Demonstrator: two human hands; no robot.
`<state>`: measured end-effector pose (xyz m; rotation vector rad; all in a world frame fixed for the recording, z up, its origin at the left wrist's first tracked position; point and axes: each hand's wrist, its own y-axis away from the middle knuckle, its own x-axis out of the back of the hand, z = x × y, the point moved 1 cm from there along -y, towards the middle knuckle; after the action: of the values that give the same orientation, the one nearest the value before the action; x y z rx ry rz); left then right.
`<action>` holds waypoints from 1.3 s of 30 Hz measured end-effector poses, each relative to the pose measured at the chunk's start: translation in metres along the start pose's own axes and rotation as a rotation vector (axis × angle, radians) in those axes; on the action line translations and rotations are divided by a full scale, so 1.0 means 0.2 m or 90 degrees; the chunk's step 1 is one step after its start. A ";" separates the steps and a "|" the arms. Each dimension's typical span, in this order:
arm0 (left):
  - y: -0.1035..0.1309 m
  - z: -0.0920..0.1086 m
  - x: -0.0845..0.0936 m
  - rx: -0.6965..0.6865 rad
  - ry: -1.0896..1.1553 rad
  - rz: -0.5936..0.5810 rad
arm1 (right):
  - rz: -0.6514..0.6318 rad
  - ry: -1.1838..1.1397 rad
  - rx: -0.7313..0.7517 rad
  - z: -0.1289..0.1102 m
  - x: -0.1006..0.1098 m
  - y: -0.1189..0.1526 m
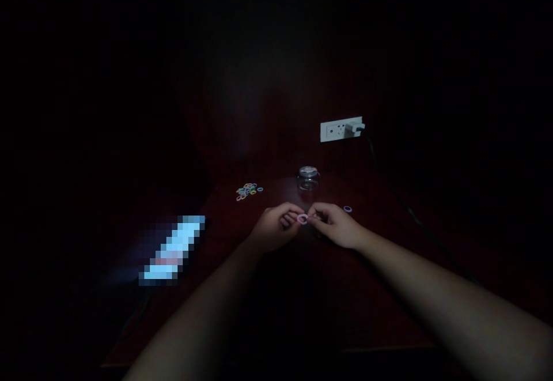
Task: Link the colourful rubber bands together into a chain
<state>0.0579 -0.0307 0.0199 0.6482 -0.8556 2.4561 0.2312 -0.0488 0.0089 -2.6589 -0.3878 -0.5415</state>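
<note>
Between my two hands is a small pale pink ring (pixel 302 219), pinched at its left side by my left hand (pixel 279 226) and at its right side by my right hand (pixel 334 223). Both hands hold it just above the dark red table (pixel 276 312). Beyond them stands a clear jar (pixel 308 180) with its lid on. A heap of several coloured rings (pixel 247 191) lies farther back on the left. One purple ring (pixel 348 209) rests on the table, just beyond my right hand.
A bright, pixelated screen (pixel 175 251) lies at the left edge of the table. On the back wall, a white socket panel (pixel 330 130) holds a plug (pixel 355 127), whose dark cable runs down to the right. The surroundings are very dark.
</note>
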 end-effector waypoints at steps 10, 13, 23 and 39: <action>-0.01 -0.01 0.01 -0.008 -0.013 0.012 | -0.003 -0.032 -0.014 0.00 0.00 0.00; -0.01 -0.01 0.01 -0.020 -0.015 0.011 | -0.008 -0.042 -0.016 0.01 0.00 0.00; -0.01 0.02 0.00 -0.036 -0.061 0.054 | 0.039 -0.059 0.024 -0.03 0.00 0.02; -0.01 0.00 0.00 0.001 -0.047 0.088 | 0.122 0.039 0.065 -0.06 0.01 0.01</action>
<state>0.0592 -0.0289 0.0198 0.7059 -0.9577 2.5697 0.2309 -0.0548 0.0188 -2.5400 -0.1357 -0.5262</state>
